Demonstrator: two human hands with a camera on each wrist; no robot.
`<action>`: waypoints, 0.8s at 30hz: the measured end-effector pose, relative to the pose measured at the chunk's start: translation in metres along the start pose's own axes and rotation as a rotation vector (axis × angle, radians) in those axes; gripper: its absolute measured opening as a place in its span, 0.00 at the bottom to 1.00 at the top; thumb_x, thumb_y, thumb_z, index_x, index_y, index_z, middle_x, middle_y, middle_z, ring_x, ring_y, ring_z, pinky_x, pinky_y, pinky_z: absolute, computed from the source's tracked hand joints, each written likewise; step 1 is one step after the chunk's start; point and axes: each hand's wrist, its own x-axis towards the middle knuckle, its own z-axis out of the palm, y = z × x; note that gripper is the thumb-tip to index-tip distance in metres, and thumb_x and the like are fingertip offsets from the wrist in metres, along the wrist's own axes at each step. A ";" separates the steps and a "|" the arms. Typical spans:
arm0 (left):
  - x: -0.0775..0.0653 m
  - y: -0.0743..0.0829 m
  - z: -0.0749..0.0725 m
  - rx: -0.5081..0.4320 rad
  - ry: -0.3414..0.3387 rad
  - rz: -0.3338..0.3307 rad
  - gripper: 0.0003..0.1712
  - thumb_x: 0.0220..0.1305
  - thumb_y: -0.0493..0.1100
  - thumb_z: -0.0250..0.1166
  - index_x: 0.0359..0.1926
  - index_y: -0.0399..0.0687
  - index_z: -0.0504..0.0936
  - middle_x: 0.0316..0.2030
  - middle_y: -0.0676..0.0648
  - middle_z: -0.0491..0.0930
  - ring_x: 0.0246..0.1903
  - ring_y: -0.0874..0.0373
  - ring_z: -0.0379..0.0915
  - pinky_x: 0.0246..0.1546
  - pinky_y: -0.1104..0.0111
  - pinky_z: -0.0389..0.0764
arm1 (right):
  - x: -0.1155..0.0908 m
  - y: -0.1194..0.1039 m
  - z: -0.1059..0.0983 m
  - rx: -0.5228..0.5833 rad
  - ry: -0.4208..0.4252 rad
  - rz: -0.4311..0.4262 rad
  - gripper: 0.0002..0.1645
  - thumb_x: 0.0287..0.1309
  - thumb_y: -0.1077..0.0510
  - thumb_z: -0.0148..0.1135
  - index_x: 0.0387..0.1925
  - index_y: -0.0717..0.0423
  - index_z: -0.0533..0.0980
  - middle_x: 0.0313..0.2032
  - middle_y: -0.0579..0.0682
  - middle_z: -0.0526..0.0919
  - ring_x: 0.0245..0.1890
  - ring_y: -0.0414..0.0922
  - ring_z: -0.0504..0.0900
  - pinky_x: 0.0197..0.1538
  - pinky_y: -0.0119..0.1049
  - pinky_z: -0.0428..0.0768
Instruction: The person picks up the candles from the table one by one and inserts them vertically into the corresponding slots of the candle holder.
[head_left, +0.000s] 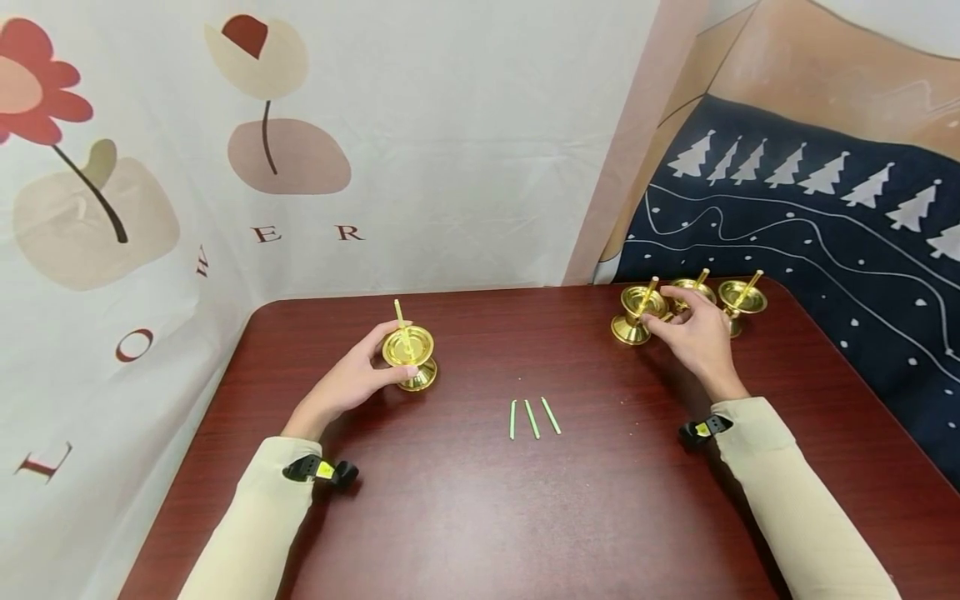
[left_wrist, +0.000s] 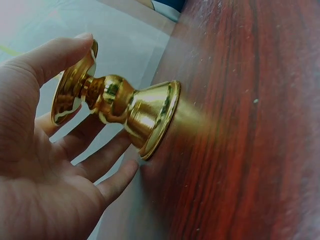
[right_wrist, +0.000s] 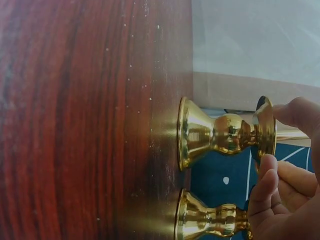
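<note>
In the head view, my left hand (head_left: 356,375) holds a shiny gold candle holder (head_left: 417,377) by its dish, thumb in front and fingers behind. A thin yellowish stick (head_left: 401,317) rises from that dish. The left wrist view shows the holder's flared base (left_wrist: 155,120) at the tabletop; whether it touches is unclear. At the back right, my right hand (head_left: 701,337) pinches the dish of a similar candle holder (head_left: 630,331). Fingers and thumb meet the dish rim (right_wrist: 265,127) in the right wrist view. This holder stands upright with a gold stick in it.
Two more gold candle holders stand by my right hand, one partly hidden behind it (head_left: 696,287) and another farther right (head_left: 742,297). Three thin green sticks (head_left: 532,418) lie mid-table. Behind the brown table (head_left: 450,517) hang a pale printed cloth (head_left: 450,167) and a dark one (head_left: 810,217).
</note>
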 end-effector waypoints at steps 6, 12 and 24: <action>-0.007 0.000 0.004 0.096 0.070 -0.019 0.46 0.72 0.47 0.77 0.83 0.48 0.64 0.70 0.37 0.77 0.70 0.40 0.76 0.71 0.47 0.72 | 0.001 0.001 0.001 -0.001 -0.012 0.022 0.33 0.60 0.54 0.82 0.63 0.65 0.83 0.45 0.65 0.87 0.27 0.22 0.73 0.54 0.52 0.72; -0.018 0.007 0.008 0.230 0.148 -0.047 0.44 0.71 0.51 0.78 0.79 0.47 0.69 0.66 0.39 0.82 0.66 0.41 0.80 0.68 0.42 0.76 | 0.001 0.000 0.001 0.020 -0.036 0.029 0.34 0.60 0.54 0.82 0.64 0.65 0.83 0.43 0.66 0.87 0.27 0.24 0.75 0.60 0.56 0.70; -0.035 0.034 0.033 0.360 -0.006 -0.131 0.15 0.74 0.51 0.72 0.50 0.44 0.91 0.39 0.54 0.91 0.41 0.60 0.88 0.48 0.60 0.85 | -0.003 -0.007 0.009 -0.007 -0.042 -0.010 0.31 0.59 0.54 0.83 0.62 0.61 0.85 0.46 0.61 0.88 0.31 0.38 0.80 0.38 0.32 0.73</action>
